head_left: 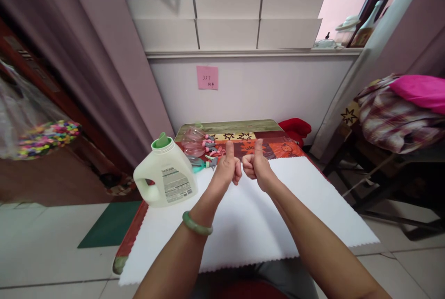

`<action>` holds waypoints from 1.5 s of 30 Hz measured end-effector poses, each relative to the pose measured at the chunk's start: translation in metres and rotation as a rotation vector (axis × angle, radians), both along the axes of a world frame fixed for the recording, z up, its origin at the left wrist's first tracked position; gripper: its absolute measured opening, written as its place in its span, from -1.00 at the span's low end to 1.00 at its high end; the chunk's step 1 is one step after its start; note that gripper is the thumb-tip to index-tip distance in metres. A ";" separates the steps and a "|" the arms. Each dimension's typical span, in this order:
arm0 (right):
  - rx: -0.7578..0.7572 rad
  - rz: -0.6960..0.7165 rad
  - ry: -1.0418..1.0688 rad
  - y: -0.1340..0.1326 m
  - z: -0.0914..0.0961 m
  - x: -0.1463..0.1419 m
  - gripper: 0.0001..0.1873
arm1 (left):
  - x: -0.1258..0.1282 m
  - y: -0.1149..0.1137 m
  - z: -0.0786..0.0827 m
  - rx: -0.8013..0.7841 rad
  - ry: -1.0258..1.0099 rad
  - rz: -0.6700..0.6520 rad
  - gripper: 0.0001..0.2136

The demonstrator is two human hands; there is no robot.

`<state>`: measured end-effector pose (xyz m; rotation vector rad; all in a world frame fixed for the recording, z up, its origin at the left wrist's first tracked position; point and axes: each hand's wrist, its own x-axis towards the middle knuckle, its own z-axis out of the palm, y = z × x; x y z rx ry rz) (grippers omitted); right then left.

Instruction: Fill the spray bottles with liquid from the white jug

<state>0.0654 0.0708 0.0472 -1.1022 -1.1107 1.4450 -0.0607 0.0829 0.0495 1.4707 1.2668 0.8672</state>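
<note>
Over the middle of a white scalloped cloth [250,225], both hands are raised side by side with thumbs up. My left hand [228,165] has its fingers curled into a fist, nothing in them, and a green bangle [196,225] circles that forearm. My right hand [257,164] makes the same fist, also holding nothing. A small gap separates the two. To the left stands a large white detergent jug [170,174], upright, its green spout [162,140] uncapped. Behind my left hand several clear pink spray bottles [194,141] lie on their sides beside a teal-tinted bottle [198,163].
The cloth covers most of a low table with a patterned top [243,127]. A pink note [207,78] is stuck on the wall behind. At right, clothes [385,113] are heaped on a dark stool. A plastic bag of colourful pieces [48,139] hangs at left.
</note>
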 end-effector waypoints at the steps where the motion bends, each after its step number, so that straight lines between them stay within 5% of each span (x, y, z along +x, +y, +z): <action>1: -0.008 0.005 0.003 0.007 0.005 0.000 -0.17 | 0.003 0.008 0.003 -0.024 -0.021 -0.012 -0.17; 11: 0.018 -0.029 -0.054 0.041 0.035 0.003 -0.16 | 0.020 0.043 0.029 -0.111 -0.108 0.004 -0.19; 30: -0.038 -0.083 -0.129 0.063 0.002 0.016 -0.18 | 0.033 0.055 0.002 -0.143 -0.053 0.039 -0.16; 36: -0.054 -0.009 -0.075 0.066 -0.050 0.033 -0.19 | 0.025 0.051 -0.039 -0.021 0.164 -0.011 -0.16; 42: -0.012 -0.383 -0.306 0.062 -0.135 0.058 -0.23 | -0.013 0.055 -0.083 0.296 0.645 0.186 -0.82; 45: 0.050 -0.422 -0.342 0.058 -0.162 0.064 -0.25 | -0.029 0.065 -0.095 0.383 0.859 0.259 -0.78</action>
